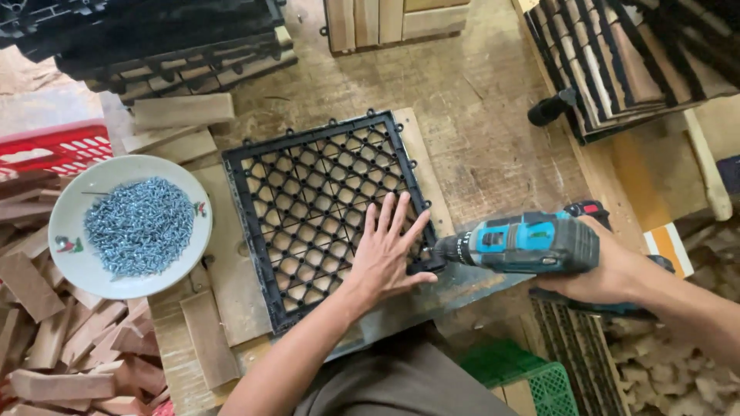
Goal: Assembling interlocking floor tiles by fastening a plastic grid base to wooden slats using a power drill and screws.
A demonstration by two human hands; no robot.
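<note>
Nearest the camera, a green crate (539, 381) is seen low at the right edge of the worktop (493, 131).

The left hand (385, 258) is laid flat, fingers spread, on the black plastic grid (308, 208), pressing near its right edge. The grid is set square on the worktop, with wooden slats showing through its openings.

The right hand (609, 270) is wrapped tight around the grip of a blue and grey cordless drill (524, 243). The drill is held level, its tip brought against the grid's right rim, just beside the left thumb.

To the left, a white bowl (69, 254) heaped with silvery screws (139, 227) is placed near the grid, apart from it. Loose wood offcuts (54, 339) are piled around and below the bowl.

Farther off, a red crate (54, 146) is noted at the left edge. Stacks of black grid tiles (162, 38) are kept at the top left, and stacked wooden tiles (617, 62) at the top right.
</note>
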